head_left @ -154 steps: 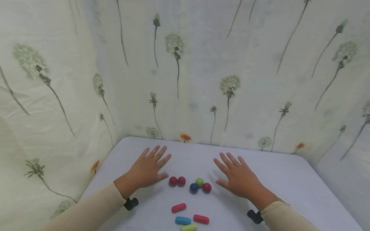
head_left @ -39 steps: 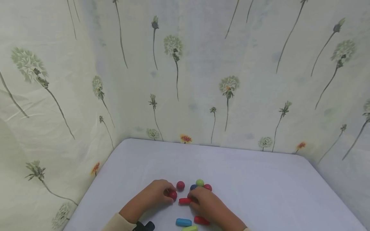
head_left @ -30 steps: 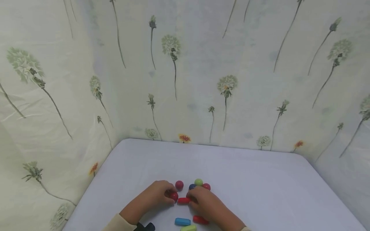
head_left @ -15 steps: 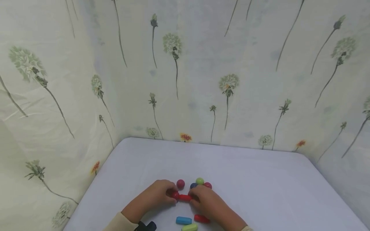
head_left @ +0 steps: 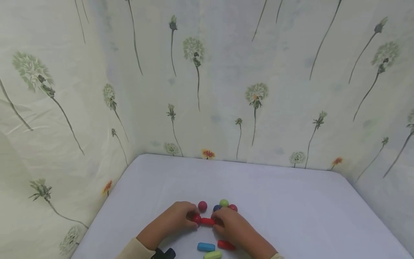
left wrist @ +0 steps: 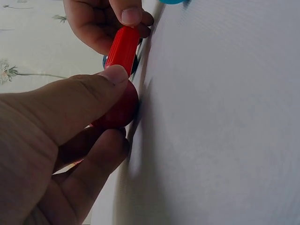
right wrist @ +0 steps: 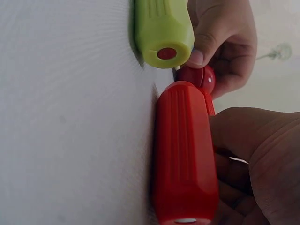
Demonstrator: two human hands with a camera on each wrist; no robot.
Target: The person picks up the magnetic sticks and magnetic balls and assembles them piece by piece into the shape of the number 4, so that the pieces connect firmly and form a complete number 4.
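Here, left grip (head_left: 179, 215) holds red ball (left wrist: 125, 108), right grip (head_left: 228, 222) red bar (head_left: 207, 221).

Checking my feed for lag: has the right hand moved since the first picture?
Yes: the right hand has moved leftward and farther from the table's far edge.

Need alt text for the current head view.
The left hand holds a red ball against the end of a red stick held by the right hand. Beyond lie four more balls; nearer the viewer, a blue stick, another red stick and a green stick.
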